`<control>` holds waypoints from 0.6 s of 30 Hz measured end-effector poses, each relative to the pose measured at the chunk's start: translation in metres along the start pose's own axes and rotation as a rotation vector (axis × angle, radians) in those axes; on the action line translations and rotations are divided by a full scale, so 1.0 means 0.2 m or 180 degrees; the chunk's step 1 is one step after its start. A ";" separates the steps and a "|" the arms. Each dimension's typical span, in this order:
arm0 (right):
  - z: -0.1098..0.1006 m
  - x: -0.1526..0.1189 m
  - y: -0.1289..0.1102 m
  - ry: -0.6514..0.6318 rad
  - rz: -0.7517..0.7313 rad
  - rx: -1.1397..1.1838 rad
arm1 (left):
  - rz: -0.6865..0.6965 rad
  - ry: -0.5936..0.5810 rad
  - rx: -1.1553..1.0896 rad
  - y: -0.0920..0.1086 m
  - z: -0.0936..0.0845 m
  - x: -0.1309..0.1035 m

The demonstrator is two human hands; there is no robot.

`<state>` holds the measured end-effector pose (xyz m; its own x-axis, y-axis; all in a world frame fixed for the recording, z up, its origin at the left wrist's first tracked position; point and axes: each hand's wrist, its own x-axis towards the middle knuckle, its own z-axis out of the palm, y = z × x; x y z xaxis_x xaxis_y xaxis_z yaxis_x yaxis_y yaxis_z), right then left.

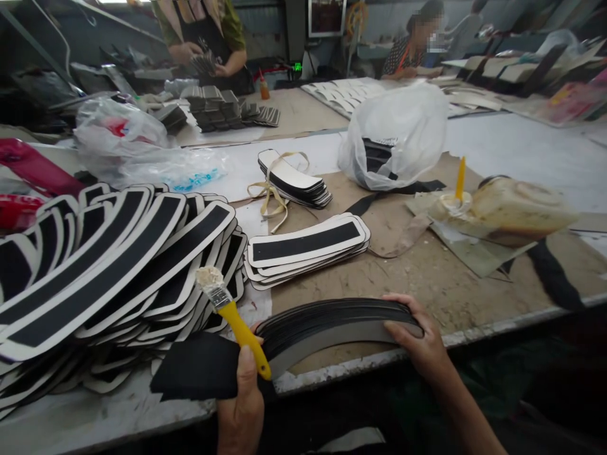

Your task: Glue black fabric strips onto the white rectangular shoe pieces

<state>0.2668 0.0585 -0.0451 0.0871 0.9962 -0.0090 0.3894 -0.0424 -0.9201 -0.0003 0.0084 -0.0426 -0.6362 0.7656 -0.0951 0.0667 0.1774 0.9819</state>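
Note:
My left hand (241,404) is closed, its thumb pressing a yellow-handled paintbrush (234,319) against dark pieces. Pale, pasty stuff coats the bristles, which point up and away from me. A stack of curved black strips (332,316) arches over the table's front edge, with a grey face on its near side. My right hand (420,338) grips the far right end of that stack, thumb in front and fingers behind. A flat black end (199,366) sticks out left of my left hand; whether it belongs to the same stack I cannot tell. My left fingers are mostly hidden.
White-edged black strips (156,253) lie heaped at left. A smaller pile (308,243) and a white-topped bundle (294,174) with a ribbon lie beyond my hands. A plastic bag (398,133) and a glue container (516,205) stand behind. A person (203,50) handles pieces opposite.

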 end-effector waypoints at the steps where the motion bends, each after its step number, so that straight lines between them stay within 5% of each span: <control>1: 0.00 0.00 -0.01 0.0035 0.0039 0.0004 | -0.0048 0.0021 -0.0004 0.01 0.00 0.00; 10: -0.03 0.13 -0.15 -0.0333 0.0802 -0.0096 | -0.0987 -0.0324 -0.0680 0.23 -0.01 0.01; 18: 0.00 0.33 -0.15 -0.1010 0.1524 0.0215 | -0.0059 -0.0570 0.0200 0.18 -0.04 -0.01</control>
<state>0.2605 0.1260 -0.0188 -0.0440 0.8419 -0.5379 0.3139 -0.4995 -0.8075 -0.0032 0.0083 -0.0049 -0.4913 0.8586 -0.1462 0.1075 0.2264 0.9681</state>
